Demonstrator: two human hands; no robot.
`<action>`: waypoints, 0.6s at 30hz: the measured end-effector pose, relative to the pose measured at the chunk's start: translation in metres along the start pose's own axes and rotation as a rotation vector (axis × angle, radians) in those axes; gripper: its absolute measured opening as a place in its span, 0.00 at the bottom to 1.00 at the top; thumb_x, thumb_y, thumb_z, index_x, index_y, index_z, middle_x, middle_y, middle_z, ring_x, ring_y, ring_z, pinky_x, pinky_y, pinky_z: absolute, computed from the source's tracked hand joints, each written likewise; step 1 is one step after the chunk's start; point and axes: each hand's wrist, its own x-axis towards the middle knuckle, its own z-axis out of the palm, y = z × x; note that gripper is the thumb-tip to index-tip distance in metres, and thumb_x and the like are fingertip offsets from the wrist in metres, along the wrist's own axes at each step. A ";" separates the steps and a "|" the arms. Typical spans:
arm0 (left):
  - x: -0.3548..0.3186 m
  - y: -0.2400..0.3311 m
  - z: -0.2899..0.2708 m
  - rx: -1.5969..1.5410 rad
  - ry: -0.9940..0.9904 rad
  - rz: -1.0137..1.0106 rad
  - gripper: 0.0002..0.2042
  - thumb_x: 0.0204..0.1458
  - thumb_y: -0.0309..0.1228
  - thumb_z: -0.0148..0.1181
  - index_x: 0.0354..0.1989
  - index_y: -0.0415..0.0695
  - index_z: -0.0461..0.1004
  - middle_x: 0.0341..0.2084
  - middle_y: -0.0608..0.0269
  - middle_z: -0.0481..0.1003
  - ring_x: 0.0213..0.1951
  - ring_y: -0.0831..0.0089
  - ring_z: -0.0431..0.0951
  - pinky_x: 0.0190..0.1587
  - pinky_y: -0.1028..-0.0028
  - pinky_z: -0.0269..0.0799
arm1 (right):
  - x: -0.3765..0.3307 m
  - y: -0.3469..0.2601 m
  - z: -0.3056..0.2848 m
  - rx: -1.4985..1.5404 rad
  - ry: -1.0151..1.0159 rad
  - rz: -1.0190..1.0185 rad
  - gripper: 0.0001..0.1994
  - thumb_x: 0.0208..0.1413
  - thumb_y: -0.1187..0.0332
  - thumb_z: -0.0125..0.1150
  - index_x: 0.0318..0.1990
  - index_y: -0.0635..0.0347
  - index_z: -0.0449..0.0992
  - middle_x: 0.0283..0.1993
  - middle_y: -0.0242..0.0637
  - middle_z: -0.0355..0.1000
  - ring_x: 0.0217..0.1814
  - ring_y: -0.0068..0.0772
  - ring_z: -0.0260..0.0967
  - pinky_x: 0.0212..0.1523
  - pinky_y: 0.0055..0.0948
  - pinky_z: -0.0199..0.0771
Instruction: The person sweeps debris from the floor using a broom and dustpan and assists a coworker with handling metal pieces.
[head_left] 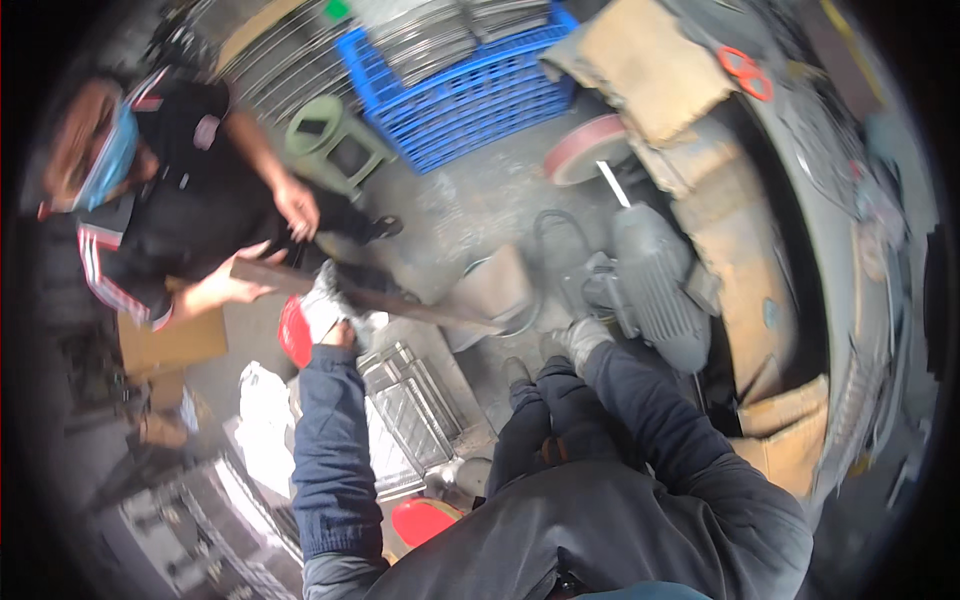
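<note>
My left hand [325, 303], in a grey work glove, grips a long dark flat bar [400, 302] that runs across the floor area. A co-worker at the left holds the bar's other end with one hand [232, 285]; their other hand [298, 208] hovers just above it. My right hand [580, 336], also gloved, rests low beside a grey electric motor [655, 285]; whether it holds anything is not visible. A reddish grinding wheel [585, 148] with a bright metal rod [613, 184] sits behind the motor.
A blue plastic crate [470, 95] with metal wire racks stands at the back. A green stool [335, 140] is left of it. Stacked wire grids [410, 405] lie below my left arm. Cardboard [650, 65] covers the curved machine guard at right, with red scissors [745, 72] on top.
</note>
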 end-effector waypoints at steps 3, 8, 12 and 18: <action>0.044 -0.026 0.010 -0.448 0.106 -0.078 0.12 0.62 0.27 0.62 0.50 0.35 0.82 0.38 0.68 0.80 0.38 0.76 0.78 0.44 0.73 0.74 | -0.079 0.072 0.000 0.209 0.018 0.000 0.36 0.60 0.51 0.64 0.71 0.60 0.64 0.68 0.54 0.68 0.72 0.53 0.64 0.69 0.40 0.64; 0.064 -0.006 0.020 -0.113 -0.151 0.082 0.14 0.66 0.32 0.56 0.53 0.38 0.80 0.40 0.69 0.78 0.38 0.79 0.75 0.42 0.75 0.72 | -0.174 0.305 0.115 0.340 0.100 0.334 0.39 0.56 0.49 0.66 0.70 0.63 0.65 0.67 0.53 0.69 0.68 0.55 0.69 0.66 0.42 0.68; 0.059 0.016 0.047 -0.072 -0.189 0.065 0.14 0.67 0.33 0.55 0.53 0.38 0.79 0.41 0.69 0.79 0.39 0.79 0.76 0.42 0.75 0.73 | -0.325 0.417 0.213 0.218 -0.314 0.533 0.38 0.55 0.51 0.66 0.71 0.61 0.64 0.65 0.52 0.72 0.62 0.54 0.74 0.61 0.44 0.74; 0.026 0.054 0.085 -0.003 -0.240 0.115 0.15 0.67 0.34 0.53 0.55 0.39 0.79 0.42 0.68 0.79 0.40 0.78 0.76 0.44 0.74 0.73 | -0.484 0.417 0.266 0.101 -0.039 1.487 0.32 0.68 0.58 0.48 0.78 0.48 0.52 0.75 0.45 0.61 0.76 0.50 0.59 0.71 0.59 0.55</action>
